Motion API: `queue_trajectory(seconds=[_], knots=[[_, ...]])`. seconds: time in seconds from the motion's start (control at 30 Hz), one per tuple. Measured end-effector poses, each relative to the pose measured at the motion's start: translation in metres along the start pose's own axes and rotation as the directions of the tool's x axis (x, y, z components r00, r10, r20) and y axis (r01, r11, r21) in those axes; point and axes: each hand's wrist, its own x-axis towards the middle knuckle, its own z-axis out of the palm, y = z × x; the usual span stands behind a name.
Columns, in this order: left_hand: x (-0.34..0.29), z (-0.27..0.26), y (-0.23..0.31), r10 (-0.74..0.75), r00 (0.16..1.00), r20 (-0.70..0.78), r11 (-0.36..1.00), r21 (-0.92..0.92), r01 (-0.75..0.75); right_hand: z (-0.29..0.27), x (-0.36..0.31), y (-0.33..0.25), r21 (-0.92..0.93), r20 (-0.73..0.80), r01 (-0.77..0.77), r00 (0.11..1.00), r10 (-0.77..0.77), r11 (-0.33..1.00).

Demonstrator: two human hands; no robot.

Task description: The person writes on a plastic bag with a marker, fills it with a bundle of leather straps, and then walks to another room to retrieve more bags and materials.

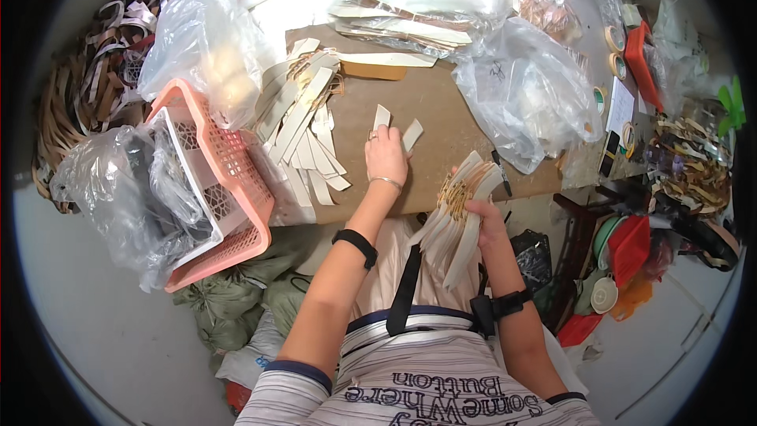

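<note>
My left hand point(385, 156) reaches over the brown work surface point(434, 114), fingers curled together. A short pale strip point(382, 116) pokes out past its fingertips; how it is gripped is partly hidden. Beside the thumb lies another pale strip end point(412, 135). Close to my body, above my lap, my right hand point(490, 221) is closed around a fanned bundle of pale flat strips point(453, 229) with thin tan cords or bands around its upper part. Left of my left hand, a loose pile of similar strips point(303, 130) with tan bands spreads across the table.
A pink basket point(256, 225) with plastic-wrapped items stands at the left edge. Clear plastic bags point(520, 87) and bagged strips point(398, 28) line the back. A black pen point(501, 173) lies near the right hand. Tape rolls point(615, 51) and a red tray point(643, 67) sit far right.
</note>
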Motion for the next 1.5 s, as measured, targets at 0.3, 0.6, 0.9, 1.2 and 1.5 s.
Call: queue_trajectory(seconds=[0.3, 0.6, 0.9, 1.2, 1.5], knots=[[-0.039, -0.031, 0.046, -0.139, 0.906, 0.4, 0.507, -0.757, 0.412, 0.032, -0.009, -0.018, -0.139, 0.212, 0.105, 0.974, -0.074, 0.985], [0.013, -0.006, -0.057, -0.089, 0.995, -0.047, 0.996, 0.004, 0.09, 0.022, -0.007, 0.002, -0.111, 0.072, -0.013, 0.997, 0.021, 0.994], [-0.057, -0.036, 0.062, 0.059, 0.958, 0.28, 0.84, -0.532, 0.103, 0.008, -0.047, -0.031, 0.056, 0.094, 0.051, 0.994, -0.057, 0.997], [-0.077, -0.013, 0.178, 0.306, 0.883, 0.357, 0.808, -0.588, -0.043, -0.076, -0.096, -0.075, 0.077, 0.032, 0.253, 0.966, -0.256, 0.964], [-0.073, 0.021, 0.24, 0.258, 0.904, 0.342, 0.812, -0.583, -0.011, -0.138, -0.102, -0.167, 0.047, -0.095, 0.099, 0.991, -0.094, 0.994]])
